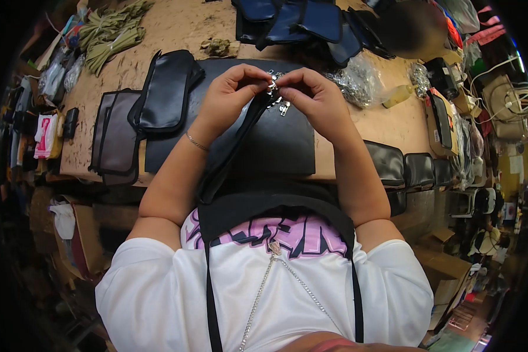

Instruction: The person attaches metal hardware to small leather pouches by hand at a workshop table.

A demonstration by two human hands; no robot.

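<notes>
My left hand [230, 98] and my right hand [320, 102] meet above a black board [284, 149], fingertips pinched close together. Between them is a shiny silver zipper slider [272, 85], partly covered by my fingers. A long black zippered fabric piece [232, 152] runs from my left fingertips down over the board's edge towards my lap. My right thumb and forefinger pinch at the slider. More silver zipper sliders [284, 109] lie loose on the board just beneath my right fingers. How the slider sits on the fabric's end is hidden.
Black pouches [165, 91] and dark brown pieces [116, 135] lie to the left. Blue pouches [311, 20] are piled at the back, beside a plastic bag of silver parts [358, 82]. Bundled olive strips [114, 35] lie back left. Several black pouches [387, 161] line the right edge.
</notes>
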